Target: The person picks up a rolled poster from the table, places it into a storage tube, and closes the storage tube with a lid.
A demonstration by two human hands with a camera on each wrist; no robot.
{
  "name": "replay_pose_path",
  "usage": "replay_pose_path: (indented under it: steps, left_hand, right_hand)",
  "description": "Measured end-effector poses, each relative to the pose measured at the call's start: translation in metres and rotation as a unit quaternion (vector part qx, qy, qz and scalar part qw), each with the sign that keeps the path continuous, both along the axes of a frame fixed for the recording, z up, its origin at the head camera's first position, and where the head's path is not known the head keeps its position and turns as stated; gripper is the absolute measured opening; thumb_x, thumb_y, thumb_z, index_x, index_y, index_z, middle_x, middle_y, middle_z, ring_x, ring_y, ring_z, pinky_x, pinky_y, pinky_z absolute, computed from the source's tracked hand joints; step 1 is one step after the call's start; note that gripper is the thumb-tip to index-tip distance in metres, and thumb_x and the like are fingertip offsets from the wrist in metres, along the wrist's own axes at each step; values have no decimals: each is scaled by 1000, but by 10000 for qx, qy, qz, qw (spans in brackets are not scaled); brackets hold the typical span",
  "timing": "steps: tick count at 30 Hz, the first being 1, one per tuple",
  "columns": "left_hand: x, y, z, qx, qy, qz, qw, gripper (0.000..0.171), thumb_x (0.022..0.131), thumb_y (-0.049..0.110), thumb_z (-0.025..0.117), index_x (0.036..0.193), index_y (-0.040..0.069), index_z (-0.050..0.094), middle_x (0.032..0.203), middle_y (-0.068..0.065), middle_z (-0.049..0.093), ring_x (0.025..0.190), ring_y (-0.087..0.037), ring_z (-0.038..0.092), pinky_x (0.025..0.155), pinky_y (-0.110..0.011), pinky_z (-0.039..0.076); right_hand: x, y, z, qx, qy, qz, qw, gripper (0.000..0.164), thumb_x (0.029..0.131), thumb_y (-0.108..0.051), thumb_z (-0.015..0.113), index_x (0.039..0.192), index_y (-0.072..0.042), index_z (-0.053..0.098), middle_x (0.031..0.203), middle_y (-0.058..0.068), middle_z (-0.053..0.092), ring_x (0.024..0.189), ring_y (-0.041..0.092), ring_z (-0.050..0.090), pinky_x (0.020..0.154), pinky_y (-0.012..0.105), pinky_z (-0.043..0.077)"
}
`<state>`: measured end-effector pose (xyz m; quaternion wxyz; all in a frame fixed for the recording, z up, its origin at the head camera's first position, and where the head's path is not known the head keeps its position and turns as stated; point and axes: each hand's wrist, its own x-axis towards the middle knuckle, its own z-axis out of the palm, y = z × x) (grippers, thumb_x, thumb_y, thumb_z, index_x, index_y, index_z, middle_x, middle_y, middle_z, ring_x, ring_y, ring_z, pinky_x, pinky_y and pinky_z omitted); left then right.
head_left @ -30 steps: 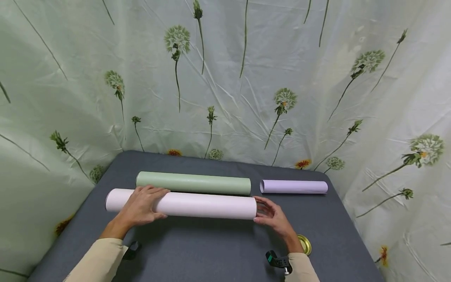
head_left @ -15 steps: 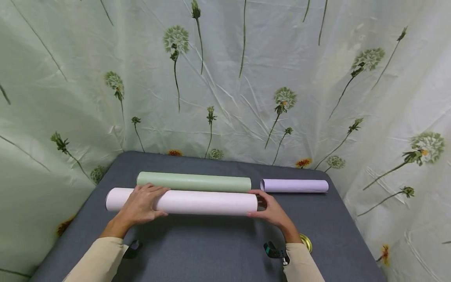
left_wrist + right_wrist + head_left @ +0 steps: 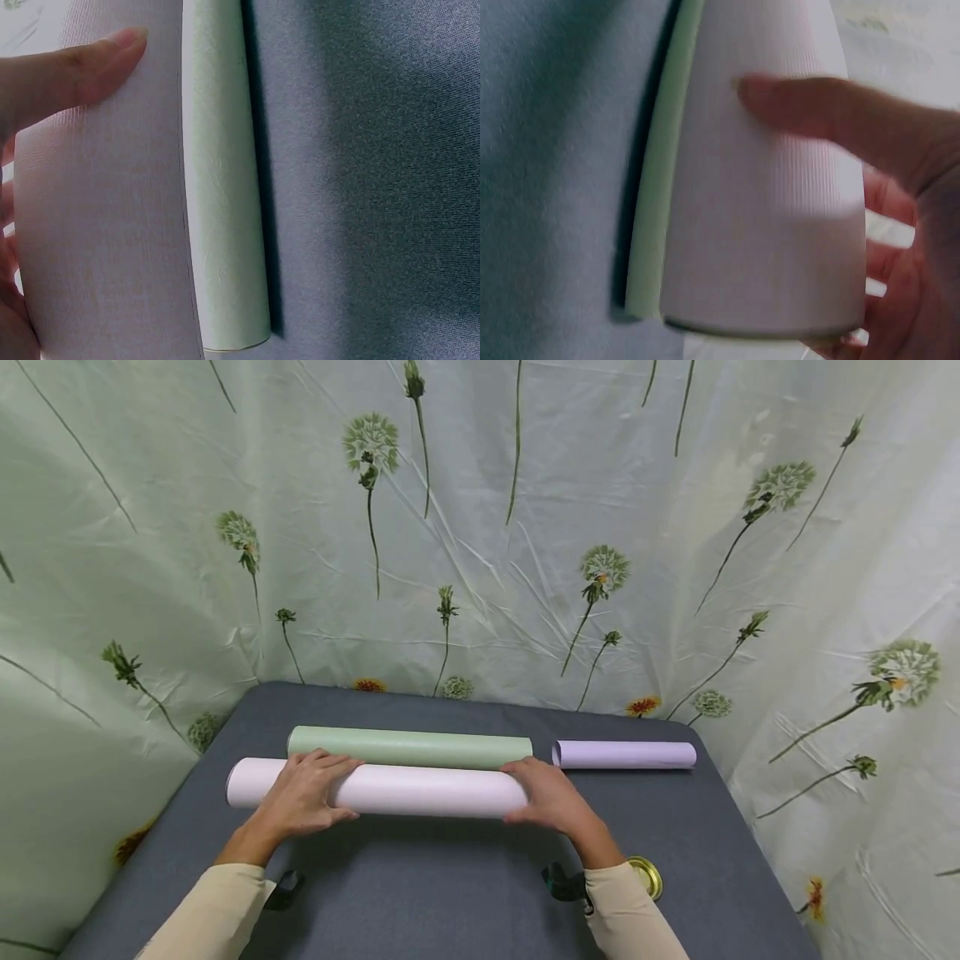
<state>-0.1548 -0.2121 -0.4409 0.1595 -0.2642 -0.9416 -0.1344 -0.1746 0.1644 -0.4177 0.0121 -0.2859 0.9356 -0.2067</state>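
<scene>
While the left hand (image 3: 306,793) curls its grip round the left part of the pale pink roll (image 3: 427,792), the right hand (image 3: 553,797) clasps it near the other end, both grips spread to the roll's thickness. It is held above the grey tabletop (image 3: 420,893), in front of the green roll (image 3: 408,747).

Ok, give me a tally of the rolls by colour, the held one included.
Pale pink roll: 1, held by the left hand and the right hand
Green roll: 1
Lilac roll: 1
Total: 3 rolls
</scene>
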Motion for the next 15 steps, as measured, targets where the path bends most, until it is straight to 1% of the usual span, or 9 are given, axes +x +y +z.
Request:
replay_pose_path:
  steps: [2, 5, 8, 12, 15]
  left_hand:
    - [0, 0, 0, 6, 0, 18, 10000, 71, 58, 34, 89, 119, 6, 67, 114, -10, 68, 100, -30, 58, 83, -55, 38]
    - [0, 0, -1, 14, -17, 54, 10000, 72, 58, 35, 89, 120, 6, 67, 115, -10, 68, 100, -30, 58, 82, -55, 39]
    - [1, -1, -2, 14, -43, 86, 10000, 72, 58, 35, 89, 120, 6, 67, 115, -10, 68, 101, -31, 58, 82, -55, 38]
    - [1, -2, -3, 13, -23, 107, 9999, 72, 58, 34, 90, 120, 5, 67, 115, -10, 68, 101, -31, 58, 81, -55, 38]
    - [1, -2, -3, 32, 31, 93, 9999, 72, 57, 35, 90, 119, 6, 67, 114, -10, 68, 101, -31, 58, 81, -54, 38]
  right_hand:
    - [3, -7, -1, 164, 292, -101, 9994, 64, 64, -26, 89, 120, -7, 63, 112, 11, 63, 99, 29, 59, 84, 49, 45]
    - [6, -18, -3, 151, 601, -320, 9976, 66, 61, -25, 91, 118, -9, 64, 111, 11, 63, 101, 33, 58, 86, 51, 42]
    - [8, -26, -9, 220, 867, -498, 9947, 67, 59, -24, 92, 118, -10, 63, 110, 10, 62, 103, 34, 57, 88, 52, 41]
    - [10, -34, -16, 452, 1301, -664, 9882, 68, 56, -26, 92, 116, -12, 63, 107, 9, 62, 99, 32, 57, 85, 49, 42]
    - [12, -37, -19, 527, 1615, -806, 9822, 68, 53, -28, 92, 113, -12, 63, 104, 8, 61, 96, 31, 57, 84, 48, 43]
